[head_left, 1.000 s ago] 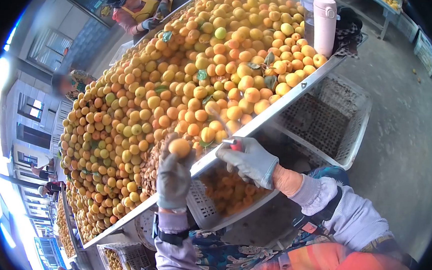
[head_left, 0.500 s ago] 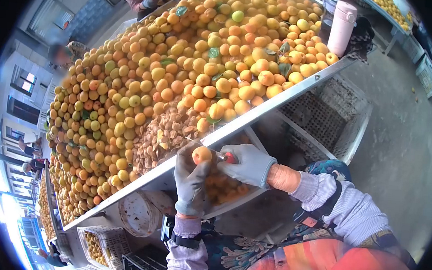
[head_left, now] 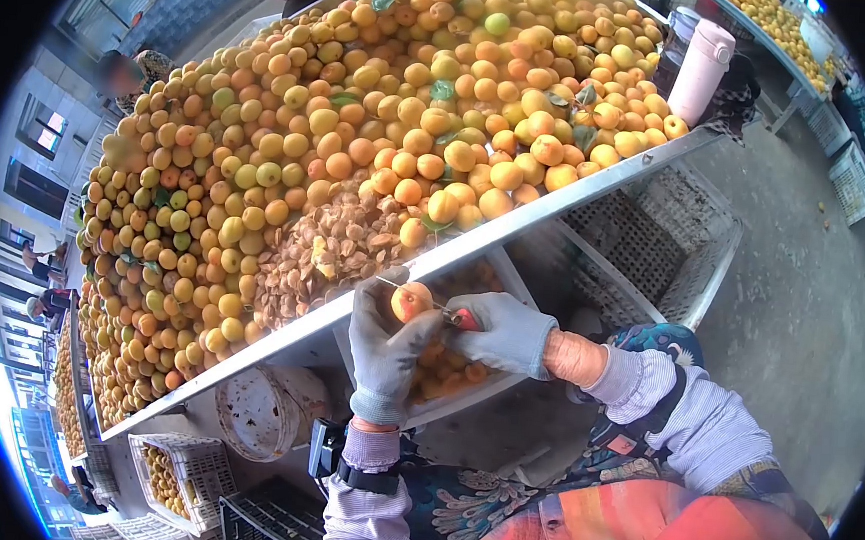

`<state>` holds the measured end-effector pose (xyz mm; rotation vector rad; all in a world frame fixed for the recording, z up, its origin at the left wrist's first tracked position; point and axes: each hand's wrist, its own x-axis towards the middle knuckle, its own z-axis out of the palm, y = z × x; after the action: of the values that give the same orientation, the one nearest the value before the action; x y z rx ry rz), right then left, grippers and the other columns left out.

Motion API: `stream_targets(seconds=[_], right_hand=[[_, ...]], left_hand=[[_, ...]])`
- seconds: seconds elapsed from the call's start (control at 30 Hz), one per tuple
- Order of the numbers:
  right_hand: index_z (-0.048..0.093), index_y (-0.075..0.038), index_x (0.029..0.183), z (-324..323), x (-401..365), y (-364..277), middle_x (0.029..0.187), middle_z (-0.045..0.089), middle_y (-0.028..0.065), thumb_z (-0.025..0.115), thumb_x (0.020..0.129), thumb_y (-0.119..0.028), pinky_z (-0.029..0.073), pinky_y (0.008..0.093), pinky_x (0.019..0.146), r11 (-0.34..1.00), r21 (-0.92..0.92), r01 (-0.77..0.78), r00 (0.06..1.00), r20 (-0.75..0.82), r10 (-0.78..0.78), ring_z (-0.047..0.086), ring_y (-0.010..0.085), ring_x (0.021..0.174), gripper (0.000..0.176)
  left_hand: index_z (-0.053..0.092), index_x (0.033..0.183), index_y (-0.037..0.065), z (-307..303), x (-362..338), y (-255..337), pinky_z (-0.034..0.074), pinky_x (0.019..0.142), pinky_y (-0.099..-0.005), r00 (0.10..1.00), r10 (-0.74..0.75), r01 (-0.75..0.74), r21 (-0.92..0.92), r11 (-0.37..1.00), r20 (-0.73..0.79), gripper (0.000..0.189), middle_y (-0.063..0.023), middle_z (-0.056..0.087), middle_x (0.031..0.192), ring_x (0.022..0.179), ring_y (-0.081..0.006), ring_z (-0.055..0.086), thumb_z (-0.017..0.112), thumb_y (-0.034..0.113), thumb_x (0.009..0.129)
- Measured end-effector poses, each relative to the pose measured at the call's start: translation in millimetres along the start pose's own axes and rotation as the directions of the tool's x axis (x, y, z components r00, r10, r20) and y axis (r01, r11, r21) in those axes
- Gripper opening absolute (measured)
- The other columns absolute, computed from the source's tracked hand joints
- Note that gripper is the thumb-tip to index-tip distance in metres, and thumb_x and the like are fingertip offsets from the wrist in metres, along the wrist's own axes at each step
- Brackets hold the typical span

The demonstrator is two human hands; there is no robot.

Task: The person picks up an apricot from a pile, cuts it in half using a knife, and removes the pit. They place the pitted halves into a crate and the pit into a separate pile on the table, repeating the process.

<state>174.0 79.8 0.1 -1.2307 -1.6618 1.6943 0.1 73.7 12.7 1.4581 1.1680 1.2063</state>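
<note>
My left hand (head_left: 382,359), in a grey glove, is closed around an orange apricot (head_left: 412,301) just off the table's edge. In my gloved right hand (head_left: 504,333) is a small knife (head_left: 465,319), gripped by its red handle. Its thin blade lies against the apricot, and the tip shows past the fruit's far left side. Beyond the hands, a heap of brown apricot pits (head_left: 340,235) rests on the table near its rim, with a torn yellow piece of fruit (head_left: 323,257) on top.
Apricots (head_left: 310,151) cover the metal-edged table (head_left: 547,210). A pink flask (head_left: 702,73) stands at its right corner. Below are a crate (head_left: 701,229), a bin of cut fruit (head_left: 451,367), a white bucket (head_left: 260,413) and a crate of apricots (head_left: 183,473). People sit at the far side.
The knife's blade has moved onto the apricot, its tip now showing on the far side. The left fingers have turned the fruit slightly. The whole view has shifted a little.
</note>
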Motion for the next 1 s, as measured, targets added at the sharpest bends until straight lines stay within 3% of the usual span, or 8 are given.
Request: stream_targets(seconds=[0.07, 0.23, 0.3, 0.43, 0.6, 0.73, 0.8, 1.0], right_hand=[[0.055, -0.001, 0.084, 2.7, -1.2, -1.4, 0.065, 0.055, 0.0055, 0.055, 0.08, -0.013, 0.044, 0.0325, 0.059, 0.987, 0.152, -0.047, 0.999, 0.0, 0.047, 0.052, 0.0156, 0.059, 0.012], [0.057, 0.0, 0.084, 6.0, -1.0, -0.5, 0.066, 0.058, 0.0072, 0.056, 0.08, -0.013, 0.045, 0.0337, 0.063, 0.987, 0.145, -0.062, 0.998, -0.017, 0.065, 0.054, 0.0171, 0.063, 0.013], [0.057, 0.0, 0.084, 7.5, -0.7, 0.0, 0.067, 0.058, 0.0078, 0.056, 0.079, -0.012, 0.046, 0.0338, 0.064, 0.982, 0.174, -0.074, 0.997, -0.015, 0.078, 0.054, 0.0175, 0.064, 0.013], [0.059, 0.001, 0.086, 9.9, -1.2, 4.5, 0.071, 0.061, 0.0132, 0.056, 0.08, -0.011, 0.046, 0.0349, 0.067, 0.992, 0.078, -0.096, 0.994, -0.038, 0.099, 0.056, 0.021, 0.069, 0.014], [0.06, 0.0, 0.086, 13.5, -2.4, 1.7, 0.079, 0.063, 0.0195, 0.055, 0.082, -0.013, 0.047, 0.0365, 0.072, 0.994, 0.028, -0.11, 0.992, -0.056, 0.111, 0.06, 0.0286, 0.076, 0.015], [0.061, 0.0, 0.087, 23.8, 3.3, 16.0, 0.085, 0.064, 0.0217, 0.053, 0.084, -0.017, 0.047, 0.0381, 0.075, 0.995, 0.027, -0.096, 0.991, -0.091, 0.098, 0.061, 0.0348, 0.082, 0.018], [0.061, 0.0, 0.087, 31.3, 7.5, 24.5, 0.087, 0.064, 0.0224, 0.053, 0.085, -0.018, 0.047, 0.0387, 0.076, 0.997, -0.009, -0.077, 0.99, -0.115, 0.076, 0.061, 0.0365, 0.084, 0.02], [0.061, 0.0, 0.086, 42.4, 21.0, 43.5, 0.089, 0.063, 0.0239, 0.049, 0.087, -0.022, 0.048, 0.0424, 0.075, 0.992, -0.114, -0.046, 0.966, -0.258, 0.015, 0.059, 0.0434, 0.085, 0.025]], left_hand=[[0.048, 0.118, 0.0, -0.3, 0.1, -2.6, 0.052, 0.081, -0.0274, 1.0, 0.007, -0.007, -0.012, 1.0, 0.007, 0.051, -0.008, 0.058, 0.102, 0.09, -0.0142, 0.059, 0.074, 0.0, 0.075], [0.047, 0.12, -0.001, 2.6, 0.1, -4.3, 0.053, 0.079, -0.0276, 0.996, -0.088, 0.086, -0.115, 0.99, -0.014, 0.053, -0.0089, 0.058, 0.103, 0.089, -0.015, 0.06, 0.076, 0.002, 0.075], [0.045, 0.121, -0.001, 2.3, 1.0, -10.2, 0.055, 0.076, -0.0282, 0.993, 0.118, -0.116, 0.172, 0.978, -0.002, 0.055, -0.0097, 0.058, 0.104, 0.089, -0.0156, 0.06, 0.075, 0.001, 0.075], [0.044, 0.123, -0.001, 3.9, 0.2, -3.4, 0.056, 0.076, -0.0296, 0.992, 0.121, -0.125, 0.196, 0.973, 0.034, 0.057, -0.0098, 0.057, 0.104, 0.088, -0.0168, 0.061, 0.076, 0.001, 0.075], [0.043, 0.124, -0.001, 10.3, -0.2, -4.5, 0.057, 0.076, -0.0304, 0.996, -0.078, 0.068, -0.192, 0.979, -0.047, 0.059, -0.0095, 0.056, 0.103, 0.089, -0.0182, 0.062, 0.076, 0.001, 0.075], [0.044, 0.125, -0.002, 11.8, -3.7, -15.7, 0.055, 0.079, -0.0302, 1.0, 0.006, -0.008, -0.072, 0.997, -0.029, 0.057, -0.0095, 0.056, 0.106, 0.089, -0.017, 0.061, 0.074, 0.002, 0.078], [0.055, 0.083, 0.002, 20.7, -5.1, -8.3, 0.046, 0.059, -0.0325, 0.982, -0.13, 0.096, -0.236, 0.967, -0.134, 0.011, -0.0109, 0.052, 0.086, 0.07, -0.0219, 0.053, 0.063, 0.004, 0.076], [0.056, 0.075, 0.002, 25.4, -4.7, 1.4, 0.046, 0.06, -0.0333, 0.952, -0.239, 0.181, -0.275, 0.944, -0.193, 0.02, -0.0108, 0.053, 0.084, 0.072, -0.0242, 0.053, 0.07, 0.013, 0.065]])
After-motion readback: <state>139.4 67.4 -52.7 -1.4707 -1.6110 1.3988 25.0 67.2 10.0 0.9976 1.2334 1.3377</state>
